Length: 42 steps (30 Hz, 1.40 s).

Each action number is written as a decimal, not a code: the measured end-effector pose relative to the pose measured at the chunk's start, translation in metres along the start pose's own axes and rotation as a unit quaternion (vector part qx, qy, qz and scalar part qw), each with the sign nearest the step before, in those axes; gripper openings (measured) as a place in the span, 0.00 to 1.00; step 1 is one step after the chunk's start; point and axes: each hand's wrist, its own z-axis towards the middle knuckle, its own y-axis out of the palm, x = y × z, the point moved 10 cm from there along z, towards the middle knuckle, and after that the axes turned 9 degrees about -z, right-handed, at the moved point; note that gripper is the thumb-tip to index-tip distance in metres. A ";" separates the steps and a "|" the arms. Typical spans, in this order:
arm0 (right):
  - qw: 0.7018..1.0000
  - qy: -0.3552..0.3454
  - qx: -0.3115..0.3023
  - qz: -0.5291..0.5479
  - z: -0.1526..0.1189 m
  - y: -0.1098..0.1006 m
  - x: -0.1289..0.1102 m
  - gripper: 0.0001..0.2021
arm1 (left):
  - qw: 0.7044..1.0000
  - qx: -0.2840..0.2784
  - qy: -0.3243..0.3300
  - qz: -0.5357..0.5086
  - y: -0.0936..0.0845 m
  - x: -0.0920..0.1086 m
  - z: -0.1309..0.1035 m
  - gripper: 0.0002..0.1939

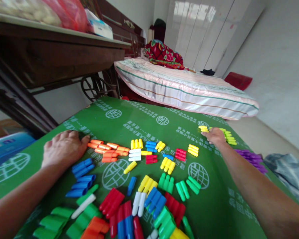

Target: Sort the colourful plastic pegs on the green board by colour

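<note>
My left hand [63,149] lies flat on the green board, fingers stretched, its thumb beside a cluster of orange bullet-shaped plastic blocks [109,155]. Out at the far right, my right hand [215,136] pinches a yellow plastic block [203,128]. Just beyond that hand sits a row of yellow-green blocks [229,136], partly hidden by it. Purple blocks [251,160] are grouped near the right edge. Between my arms are small joined groups of yellow blocks [167,165], red blocks [180,154], green blocks [165,182] and blue blocks [82,167].
More mixed blocks, including a red group [111,201], crowd the near edge of the green board [144,116]. A dark sewing-machine table [64,49] stands at the left. Behind the board is a bed [189,89]. Grey checked cloth [289,174] lies at the right.
</note>
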 end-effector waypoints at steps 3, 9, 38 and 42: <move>0.997 -0.015 0.063 -0.044 -0.013 -0.015 -0.011 0.22 | 1.000 -0.003 -0.002 0.000 -0.001 0.001 -0.002 0.39; 0.961 -0.268 0.062 -0.025 -0.089 -0.022 -0.107 0.16 | 1.000 -0.004 -0.001 0.010 -0.002 0.002 -0.003 0.39; 0.991 -0.073 0.075 -0.083 -0.035 -0.017 -0.008 0.17 | 1.000 -0.002 -0.003 0.000 0.000 -0.001 0.001 0.39; 0.993 -0.074 0.040 -0.086 -0.030 -0.011 -0.004 0.17 | 1.000 -0.004 0.000 0.006 0.003 -0.004 0.004 0.40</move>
